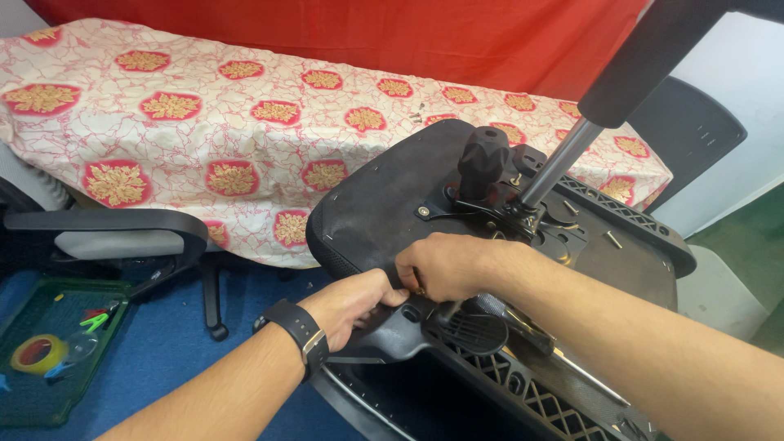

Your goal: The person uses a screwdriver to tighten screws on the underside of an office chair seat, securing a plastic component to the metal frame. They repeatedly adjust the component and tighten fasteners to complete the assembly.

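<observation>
An overturned black office chair seat (pixel 371 196) lies with its underside up, its gas-lift column (pixel 563 159) sticking up to the right. My left hand (pixel 351 298), with a black wristwatch (pixel 300 333) on the wrist, grips the black plastic bracket (pixel 392 327) at the seat's near edge. My right hand (pixel 445 265) is closed just beside it, fingers pinched at the joint between seat and backrest frame (pixel 523 384); what it holds is hidden. A black knob (pixel 482 159) stands on the seat mechanism.
A table under a red and white patterned cloth (pixel 204 122) stands behind the seat. At left is another chair's armrest (pixel 106 224). A green tray (pixel 57 351) with a yellow tape roll (pixel 34 353) sits on the blue floor. Loose screws (pixel 612 238) lie on the seat.
</observation>
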